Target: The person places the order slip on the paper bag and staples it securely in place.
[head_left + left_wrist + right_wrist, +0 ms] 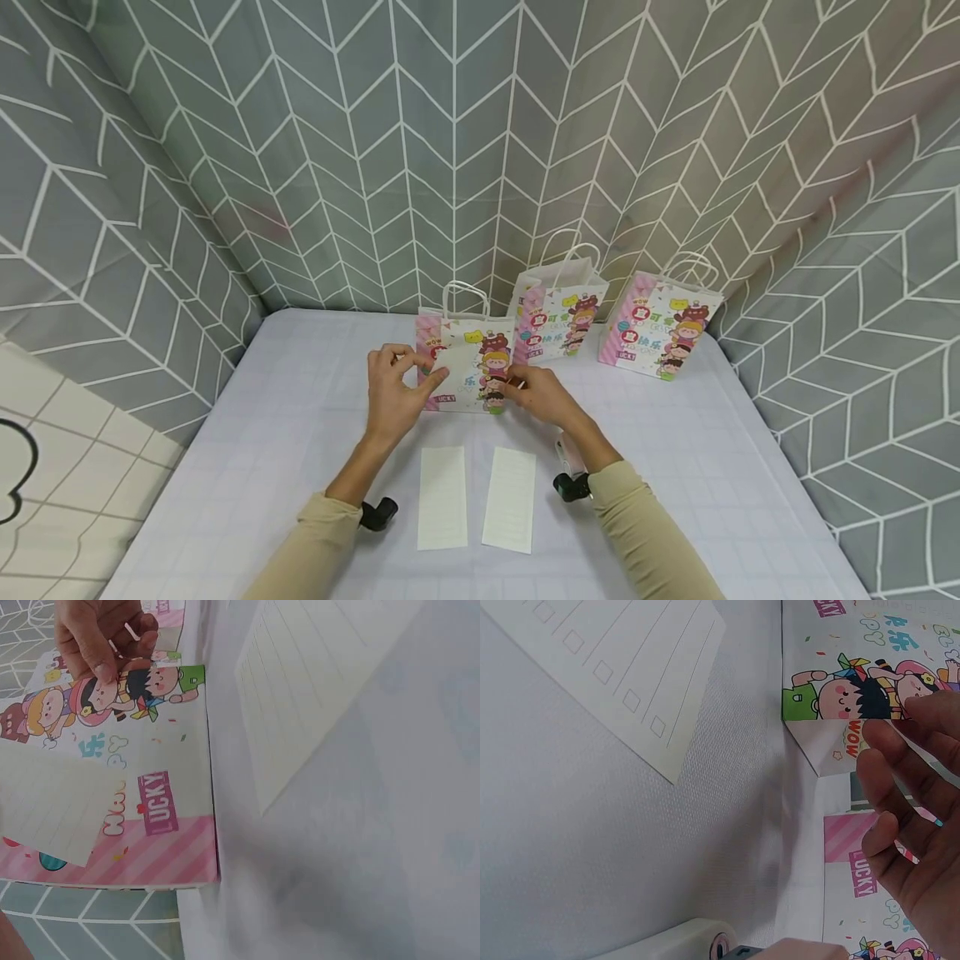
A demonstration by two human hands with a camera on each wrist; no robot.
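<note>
A paper gift bag (461, 327) with pink stripes, cartoon children and white twisted handles stands between both hands. My left hand (393, 392) is at its left side, thumb and fingers pinching a lined paper slip (56, 806) that overlaps the bag's printed front. In the left wrist view only a bit of that hand shows at the lower left edge. With my right hand (542, 393) I grip the bag's right edge, thumb on the front and fingers round the side. In the right wrist view, the thumb lies over the cartoon figures, near the bag's lower corner.
Two more matching bags stand behind, one at back centre (558, 321) and one at right (660, 329). Two lined slips, left (442, 500) and right (510, 500), lie on the white-covered table (300, 400). A small white-and-pink object (572, 457) lies under the right wrist.
</note>
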